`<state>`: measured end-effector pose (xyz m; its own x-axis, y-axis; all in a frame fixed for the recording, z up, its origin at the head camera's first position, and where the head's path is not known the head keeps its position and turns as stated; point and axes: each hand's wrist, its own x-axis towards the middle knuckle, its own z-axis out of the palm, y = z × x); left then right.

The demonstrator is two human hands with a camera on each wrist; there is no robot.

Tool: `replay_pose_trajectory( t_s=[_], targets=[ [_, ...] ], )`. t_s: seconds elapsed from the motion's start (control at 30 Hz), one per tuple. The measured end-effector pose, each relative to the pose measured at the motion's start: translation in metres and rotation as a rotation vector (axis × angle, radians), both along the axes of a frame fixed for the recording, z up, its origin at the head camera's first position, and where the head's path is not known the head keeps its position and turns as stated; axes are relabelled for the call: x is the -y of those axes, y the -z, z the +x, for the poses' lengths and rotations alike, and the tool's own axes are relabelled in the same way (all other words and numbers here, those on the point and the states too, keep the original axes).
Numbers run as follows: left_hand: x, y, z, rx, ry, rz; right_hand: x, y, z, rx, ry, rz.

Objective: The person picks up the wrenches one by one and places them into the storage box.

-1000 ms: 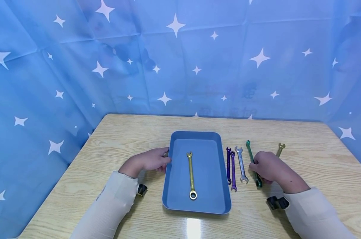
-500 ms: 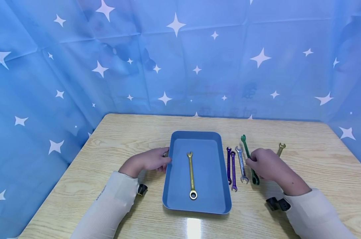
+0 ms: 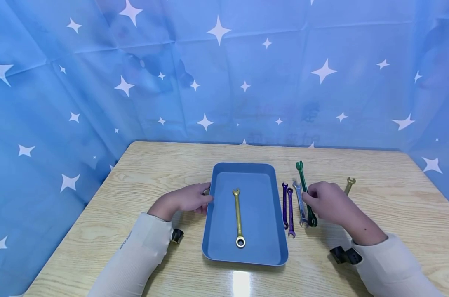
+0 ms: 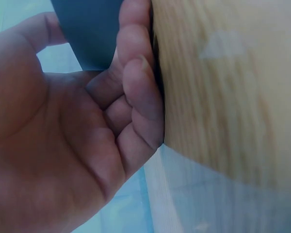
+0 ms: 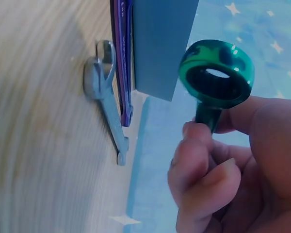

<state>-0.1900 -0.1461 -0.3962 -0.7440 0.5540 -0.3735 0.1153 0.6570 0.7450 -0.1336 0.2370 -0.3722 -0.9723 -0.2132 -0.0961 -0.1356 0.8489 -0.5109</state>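
Pinched between the thumb and fingers of the right hand [image 3: 330, 203], a green wrench [image 3: 303, 180] is held clear of the table [image 3: 165, 260], ring end toward the person, open end pointing away. The left hand [image 3: 187, 199] grips the left wall of a blue tray [image 3: 261, 222], thumb and curled fingers on either side of it.

Nearest are two pale sleeves [image 3: 135, 251], a small black device at each cuff. In the tray lies a gold wrench [image 3: 238, 216], its ring end nearer the person. On the table just right of the tray, two purple wrenches [image 3: 291, 212] lie side by side; next to them is a silver wrench [image 3: 300, 203], close beside the green one. Beyond the right hand shows the open end of another gold wrench [image 3: 349, 185], the rest hidden. Behind the table hangs a blue curtain [image 3: 224, 82] with white stars.
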Motion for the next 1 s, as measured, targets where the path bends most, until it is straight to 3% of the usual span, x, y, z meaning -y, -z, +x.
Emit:
replay_pose_trajectory(
  t_s=[1.0],
  targets=[
    [0.0,-0.001,0.0,-0.006,-0.004,-0.002,0.016,-0.004,0.006,-0.023,-0.034,-0.323]
  ],
)
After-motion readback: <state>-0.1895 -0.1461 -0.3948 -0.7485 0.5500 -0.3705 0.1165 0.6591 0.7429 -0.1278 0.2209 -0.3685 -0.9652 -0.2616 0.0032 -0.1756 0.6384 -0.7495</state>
